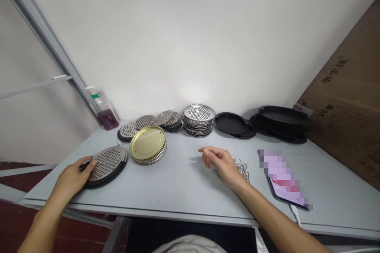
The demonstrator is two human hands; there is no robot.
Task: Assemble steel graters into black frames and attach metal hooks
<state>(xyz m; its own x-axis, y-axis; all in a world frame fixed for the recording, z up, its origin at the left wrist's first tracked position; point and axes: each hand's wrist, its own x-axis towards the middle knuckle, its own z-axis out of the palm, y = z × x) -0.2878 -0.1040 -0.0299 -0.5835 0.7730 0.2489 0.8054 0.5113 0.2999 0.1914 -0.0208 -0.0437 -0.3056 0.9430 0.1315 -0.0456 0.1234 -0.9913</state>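
Danger of hastily shoving perforated disc (108,162) off bench's (178,189) front-left corner with left grip (71,178) (cannot tell if pinching), right grip (225,165) half-spread.

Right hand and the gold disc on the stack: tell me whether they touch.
Apart. The head view shows a wide strip of bare table between the right hand and the gold disc.

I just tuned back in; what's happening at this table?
The person's left hand is on the left edge of the nearest slotted disc, which has a black rim. The right hand is held over the table by some metal rings, with nothing visible in it. A gold-topped stack stands just right of that disc.
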